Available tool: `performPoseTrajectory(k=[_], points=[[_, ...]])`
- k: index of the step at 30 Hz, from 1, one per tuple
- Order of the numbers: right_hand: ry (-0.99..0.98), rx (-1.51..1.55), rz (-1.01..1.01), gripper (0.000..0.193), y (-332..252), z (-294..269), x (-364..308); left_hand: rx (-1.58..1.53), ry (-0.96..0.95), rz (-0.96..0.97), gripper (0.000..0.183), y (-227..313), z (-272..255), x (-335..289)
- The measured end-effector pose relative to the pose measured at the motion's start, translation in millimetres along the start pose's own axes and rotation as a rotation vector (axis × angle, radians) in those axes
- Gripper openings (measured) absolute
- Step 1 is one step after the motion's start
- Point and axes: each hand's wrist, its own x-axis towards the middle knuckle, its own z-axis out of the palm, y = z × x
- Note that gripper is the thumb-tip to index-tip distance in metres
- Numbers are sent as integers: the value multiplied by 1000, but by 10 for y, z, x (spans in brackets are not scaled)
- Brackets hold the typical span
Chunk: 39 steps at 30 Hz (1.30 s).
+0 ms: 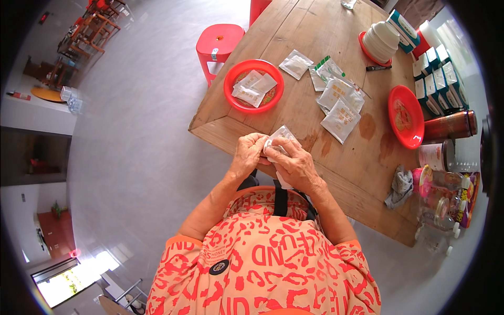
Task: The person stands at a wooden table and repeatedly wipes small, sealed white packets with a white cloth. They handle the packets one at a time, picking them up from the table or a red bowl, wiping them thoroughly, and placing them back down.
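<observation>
Two hands meet at the near edge of the big brown wooden table (294, 37) in the head view, and both grip one small clear plastic packet with white stuff inside (279, 137). The packet sits between the hands, just over the table edge and close to the person's chest. It could go wrong from here: if the hands pull too hard, the thin packet might split wide and the white stuff could spill onto the orange patterned shirt (262, 252) or the pale floor (147, 105). It could also slip out, since only the fingertips pinch it. The left hand (248, 153) is curled almost closed, with its fingers pinching the left side of the packet. The right hand (294, 164) is curled nearly shut too, and its thumb and fingers press on the right side. Further back on the table, a round red plastic plate (253, 85) holds a few packets like it. More flat packets (336, 102) lie loose in a pile beside that plate, near a second red plate (405, 116).
</observation>
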Motion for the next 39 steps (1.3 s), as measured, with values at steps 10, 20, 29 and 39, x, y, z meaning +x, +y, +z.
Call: performPoseTrajectory(k=[10,20,29,39], points=[[-278,93,55,28,46,-399,-238,0,20,-24,24,4,36,16],[-24,-90,17,36,-22,-103,-27,43,46,-9,24,-6,60,-3],[-110,57,82,30,112,-419,-164,109,57,11,25,-13,79,12],[14,-228,207,28,141,-147,83,152,72,8,23,9,111,-4]])
